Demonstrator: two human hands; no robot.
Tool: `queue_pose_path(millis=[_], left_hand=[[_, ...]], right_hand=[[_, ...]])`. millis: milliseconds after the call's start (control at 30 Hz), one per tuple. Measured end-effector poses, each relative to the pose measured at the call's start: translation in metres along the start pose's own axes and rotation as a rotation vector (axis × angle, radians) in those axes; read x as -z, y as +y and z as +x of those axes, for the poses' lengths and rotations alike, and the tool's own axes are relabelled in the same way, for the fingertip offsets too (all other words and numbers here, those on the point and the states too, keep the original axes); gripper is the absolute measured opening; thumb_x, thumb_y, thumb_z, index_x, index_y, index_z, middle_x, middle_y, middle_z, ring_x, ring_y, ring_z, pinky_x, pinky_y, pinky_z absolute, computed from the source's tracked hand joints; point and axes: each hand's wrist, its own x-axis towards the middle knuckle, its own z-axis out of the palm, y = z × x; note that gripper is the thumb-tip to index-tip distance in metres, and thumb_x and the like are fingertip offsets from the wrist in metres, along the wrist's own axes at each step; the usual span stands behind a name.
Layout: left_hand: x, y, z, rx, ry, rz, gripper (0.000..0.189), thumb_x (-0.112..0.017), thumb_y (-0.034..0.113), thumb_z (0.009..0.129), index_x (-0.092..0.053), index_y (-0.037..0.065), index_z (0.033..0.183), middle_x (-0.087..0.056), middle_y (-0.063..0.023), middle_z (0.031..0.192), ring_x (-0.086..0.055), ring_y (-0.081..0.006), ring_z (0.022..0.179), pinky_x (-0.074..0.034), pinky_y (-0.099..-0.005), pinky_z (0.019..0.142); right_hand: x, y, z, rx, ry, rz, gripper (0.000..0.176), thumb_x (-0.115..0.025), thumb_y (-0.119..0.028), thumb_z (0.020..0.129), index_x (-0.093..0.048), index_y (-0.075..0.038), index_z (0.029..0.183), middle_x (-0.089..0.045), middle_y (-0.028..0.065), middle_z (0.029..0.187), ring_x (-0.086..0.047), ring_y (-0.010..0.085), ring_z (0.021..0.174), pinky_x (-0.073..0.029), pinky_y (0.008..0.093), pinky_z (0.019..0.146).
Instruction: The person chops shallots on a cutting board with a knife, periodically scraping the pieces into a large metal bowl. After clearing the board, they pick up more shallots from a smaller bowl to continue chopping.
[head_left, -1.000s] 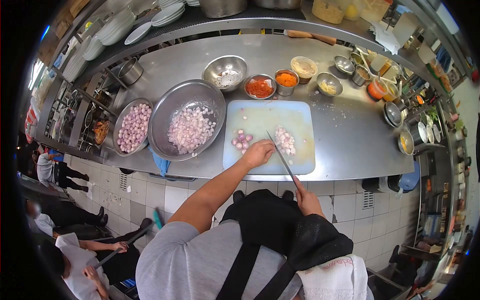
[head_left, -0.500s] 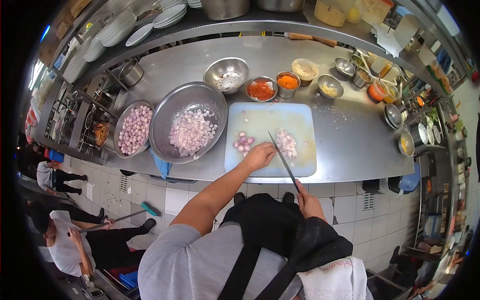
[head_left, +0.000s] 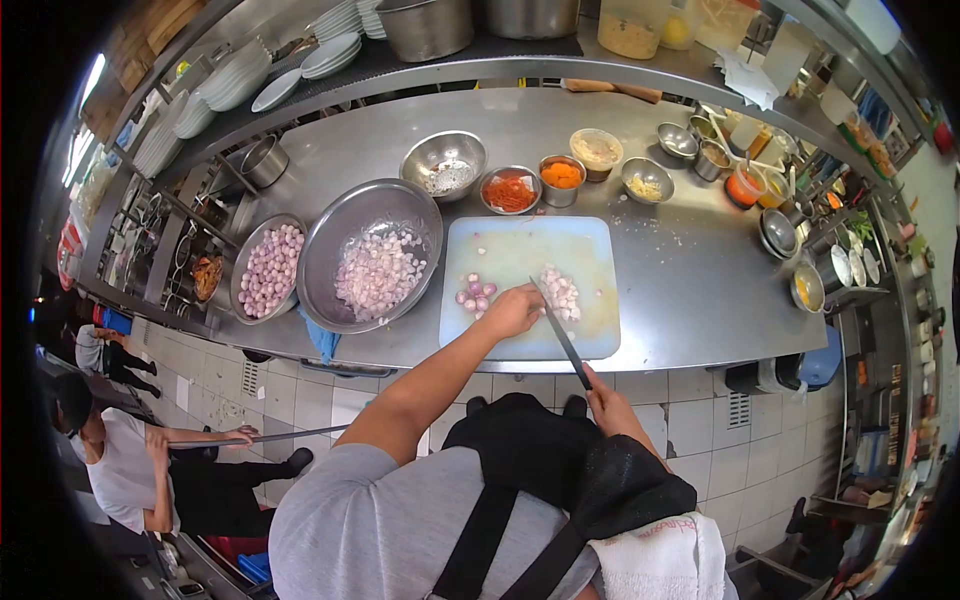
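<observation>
My right hand [head_left: 610, 405] grips a knife [head_left: 565, 340] by its handle, the blade slanting up and left over a pale cutting board [head_left: 585, 240]. Beside the blade's tip, my left hand [head_left: 514, 312] is closed with fingertips down on the board; whatever it pinches is hidden. Several whole shallots [head_left: 475, 292] lie left of that hand, and a pile of cut shallots [head_left: 560, 296] lies just right of the blade. Left of the board, a large metal bowl [head_left: 318, 235] holds many cut shallots. Farther left is a smaller bowl of peeled shallots [head_left: 268, 272].
Behind the board stand a metal bowl [head_left: 415, 160], a bowl of red strips [head_left: 510, 190], a cup of orange pieces [head_left: 562, 176] and a tub [head_left: 597, 150]. A shelf [head_left: 330, 90] with plates and pots runs above. At left, a person [head_left: 125, 460] holds a long pole.
The camera view has shifted slightly. My hands stay at the board with the knife beside the left fingers. The person at left has swung the broom's pole toward me; its green head no longer shows.
</observation>
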Motion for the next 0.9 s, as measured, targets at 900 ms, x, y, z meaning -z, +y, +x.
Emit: queue_pose_path(millis=[900], left_hand=[[-0.016,-0.005,-0.032,0.185,0.280,-0.179,0.020,-0.074,0.003,0.097,-0.077,0.005,0.116,-0.074,-0.0130,0.106,-0.075,-0.0311,0.094,-0.061,-0.0399,0.084]], right_hand=[[-0.013,0.002,0.012,0.016,-0.008,-0.057,0.063,-0.057,-0.020,0.112,-0.038,-0.033,0.171,-0.074,0.0329,0.105,-0.071,0.0543,0.099,-0.054,0.0581,0.090]])
